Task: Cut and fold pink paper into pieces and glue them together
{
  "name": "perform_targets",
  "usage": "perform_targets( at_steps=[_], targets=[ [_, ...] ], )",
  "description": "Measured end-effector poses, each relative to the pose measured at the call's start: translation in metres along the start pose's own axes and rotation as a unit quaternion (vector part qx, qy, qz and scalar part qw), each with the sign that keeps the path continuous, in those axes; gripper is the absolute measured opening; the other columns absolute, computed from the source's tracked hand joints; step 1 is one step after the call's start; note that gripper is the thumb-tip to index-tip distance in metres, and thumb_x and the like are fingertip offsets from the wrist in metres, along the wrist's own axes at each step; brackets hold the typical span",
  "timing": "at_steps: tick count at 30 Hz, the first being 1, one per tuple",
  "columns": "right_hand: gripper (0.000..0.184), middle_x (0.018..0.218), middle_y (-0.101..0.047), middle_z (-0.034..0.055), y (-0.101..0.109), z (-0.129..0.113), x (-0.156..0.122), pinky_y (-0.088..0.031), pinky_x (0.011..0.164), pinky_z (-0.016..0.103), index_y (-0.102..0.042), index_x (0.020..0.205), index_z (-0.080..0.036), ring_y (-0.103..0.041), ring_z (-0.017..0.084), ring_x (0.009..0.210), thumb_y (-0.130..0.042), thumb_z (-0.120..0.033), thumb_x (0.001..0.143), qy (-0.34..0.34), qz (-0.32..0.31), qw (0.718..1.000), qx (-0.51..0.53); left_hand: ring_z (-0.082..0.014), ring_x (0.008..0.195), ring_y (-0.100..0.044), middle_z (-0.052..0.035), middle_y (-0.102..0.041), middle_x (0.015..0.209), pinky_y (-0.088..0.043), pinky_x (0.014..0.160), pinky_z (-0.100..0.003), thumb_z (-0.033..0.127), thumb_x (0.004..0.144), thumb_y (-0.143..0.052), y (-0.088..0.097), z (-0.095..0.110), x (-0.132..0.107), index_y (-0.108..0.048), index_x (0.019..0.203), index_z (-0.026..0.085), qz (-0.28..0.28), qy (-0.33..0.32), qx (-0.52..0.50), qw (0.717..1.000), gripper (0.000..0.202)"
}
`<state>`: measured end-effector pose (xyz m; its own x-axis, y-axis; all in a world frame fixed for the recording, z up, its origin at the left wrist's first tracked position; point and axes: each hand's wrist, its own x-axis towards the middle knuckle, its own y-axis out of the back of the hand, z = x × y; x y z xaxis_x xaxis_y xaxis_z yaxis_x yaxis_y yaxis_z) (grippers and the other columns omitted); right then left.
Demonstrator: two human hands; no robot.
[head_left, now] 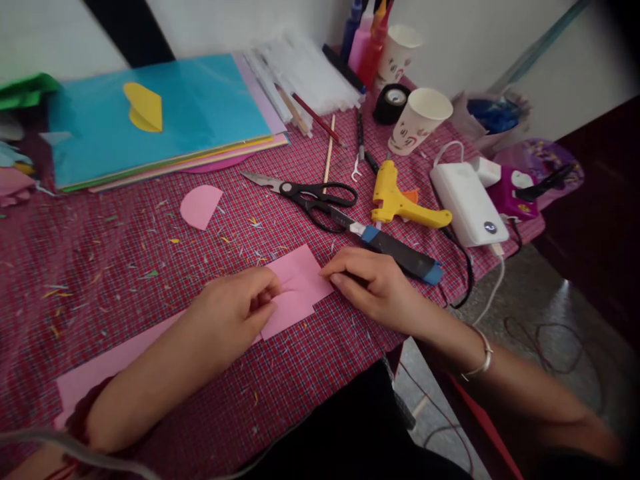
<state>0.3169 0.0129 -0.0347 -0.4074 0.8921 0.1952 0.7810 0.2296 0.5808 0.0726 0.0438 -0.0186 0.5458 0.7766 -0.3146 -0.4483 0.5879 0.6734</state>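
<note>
A pink paper strip lies near the table's front edge, with overlapping layers at its right end. My left hand rests over the strip, its curled fingers closed at the paper. At the right edge, my right hand pinches the paper between thumb and fingers. Part of the strip is hidden under my left forearm. Beyond the hands lie a rounded pink paper cutout, black-handled scissors and a utility knife with a black and blue handle. The knife is just behind my right hand.
A yellow glue gun and white power bank lie right. Paper cups, black tape and glue sticks stand or lie behind. A stack of coloured sheets bears a folded yellow cutout. Scraps litter the checked cloth.
</note>
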Motion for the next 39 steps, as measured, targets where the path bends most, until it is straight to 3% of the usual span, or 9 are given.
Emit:
perform_targets(
  at_steps=[8,15,22,39],
  targets=[
    [0.023,0.089,-0.068,0.0036,0.001,0.003,-0.005,-0.049,0.079,0.03,-0.065,0.099,-0.017,-0.062,0.015,0.085,-0.046,-0.006,0.091,0.0,0.054,0.998,-0.03,-0.0165,0.064,-0.06,-0.0005,-0.063,0.07,-0.042,0.061,-0.03,0.023,0.083,-0.05,-0.009,0.007,-0.003,-0.06,0.078,0.021,0.069,-0.035,0.022,0.997,0.012],
    [0.023,0.087,-0.071,0.0016,0.002,0.003,-0.009,-0.049,0.078,0.03,-0.064,0.101,-0.018,-0.064,0.014,0.083,-0.045,-0.009,0.093,-0.034,0.053,0.998,-0.001,-0.0163,0.065,-0.061,-0.0006,-0.065,0.073,-0.042,0.061,-0.029,0.024,0.085,-0.05,-0.018,0.015,0.004,-0.061,0.077,0.022,0.11,-0.049,0.019,0.993,0.013],
    [0.026,0.094,-0.073,0.0016,0.01,0.002,-0.01,-0.047,0.087,0.031,-0.058,0.117,-0.018,-0.063,0.014,0.093,-0.04,-0.013,0.1,-0.024,0.022,0.999,0.039,-0.0161,0.067,-0.061,-0.0004,-0.065,0.074,-0.043,0.063,-0.029,0.025,0.085,-0.052,-0.02,0.016,0.007,-0.063,0.077,0.022,0.118,-0.055,0.015,0.991,0.015],
    [0.027,0.096,-0.072,0.0017,0.011,0.003,-0.011,-0.046,0.087,0.032,-0.059,0.121,-0.019,-0.059,0.016,0.092,-0.042,-0.015,0.1,-0.026,-0.006,1.0,0.013,-0.0146,0.065,-0.058,0.0003,-0.062,0.072,-0.041,0.062,-0.028,0.022,0.086,-0.053,-0.023,0.012,0.008,-0.063,0.077,0.021,0.13,-0.064,0.03,0.989,0.013]
  ],
)
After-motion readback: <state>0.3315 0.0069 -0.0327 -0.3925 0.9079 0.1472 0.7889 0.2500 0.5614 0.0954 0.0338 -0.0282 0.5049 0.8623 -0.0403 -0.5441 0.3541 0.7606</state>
